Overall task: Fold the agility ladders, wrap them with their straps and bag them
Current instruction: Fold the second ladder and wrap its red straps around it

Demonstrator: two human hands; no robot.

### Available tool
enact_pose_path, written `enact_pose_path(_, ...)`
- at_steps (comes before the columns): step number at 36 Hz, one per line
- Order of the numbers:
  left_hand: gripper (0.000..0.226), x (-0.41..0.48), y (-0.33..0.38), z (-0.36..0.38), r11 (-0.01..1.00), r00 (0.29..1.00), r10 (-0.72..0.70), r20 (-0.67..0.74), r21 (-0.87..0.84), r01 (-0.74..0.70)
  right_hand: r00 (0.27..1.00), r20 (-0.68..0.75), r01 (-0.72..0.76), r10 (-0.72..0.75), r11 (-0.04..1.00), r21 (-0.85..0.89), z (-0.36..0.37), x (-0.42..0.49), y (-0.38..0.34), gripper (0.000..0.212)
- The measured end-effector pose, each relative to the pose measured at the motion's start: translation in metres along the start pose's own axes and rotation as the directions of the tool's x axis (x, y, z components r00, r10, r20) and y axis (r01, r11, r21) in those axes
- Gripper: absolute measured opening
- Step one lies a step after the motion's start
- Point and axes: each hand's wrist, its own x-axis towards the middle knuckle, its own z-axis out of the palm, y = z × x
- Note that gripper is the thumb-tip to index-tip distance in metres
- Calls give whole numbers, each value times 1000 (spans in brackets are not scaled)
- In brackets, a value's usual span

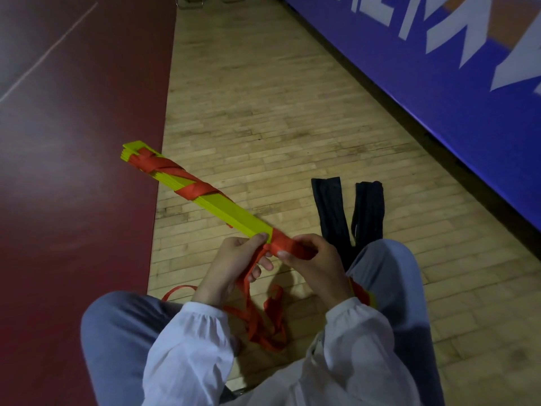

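Folded ladder (234, 212): yellow rungs stacked flat, held off floor, slanting from lap toward upper left. Red strap (196, 190) wound round it at far end, middle and near end; loose remainder heaped on floor between knees.

Left hand (231, 262): thumb on top of rungs, fingers curled beneath, strap trailing down past them.

Right hand (313, 262): fingers and thumb curled round strap-wrapped near end.

Two black bags (330, 212) lie flat on wooden floor (263, 112) just beyond right knee. Maroon floor (73, 171) left, blue banner (439, 83) right.
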Motion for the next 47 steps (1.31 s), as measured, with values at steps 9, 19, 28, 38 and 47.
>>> enact_pose_path(9, 46, -1, -12, -5, 982, 984, 178, 1, 63, -178, 991, 127, 35, -35, 999, 8, -10, 4, -5, 36)
enact_pose_path(19, 45, -8, -11, -8, 973, 977, 157, 147, 147, -179, 973, 227, -35, 39, 999, -19, -18, 2, -5, 56)
enact_pose_path(28, 27, -9, -2, -14, 996, 962, -59, 265, 81, 39, 995, 97, -24, 31, 997, -71, -19, 4, -2, 49)
enact_pose_path(38, 55, -1, 3, -9, 992, 976, -121, 182, 37, 116, 995, -91, 15, -36, 974, -226, -13, -5, -15, 38)
enact_pose_path(47, 63, 5, 3, 1, 990, 985, -141, 99, -17, 143, 987, -151, 16, -57, 966, -256, -3, -10, -18, 37)
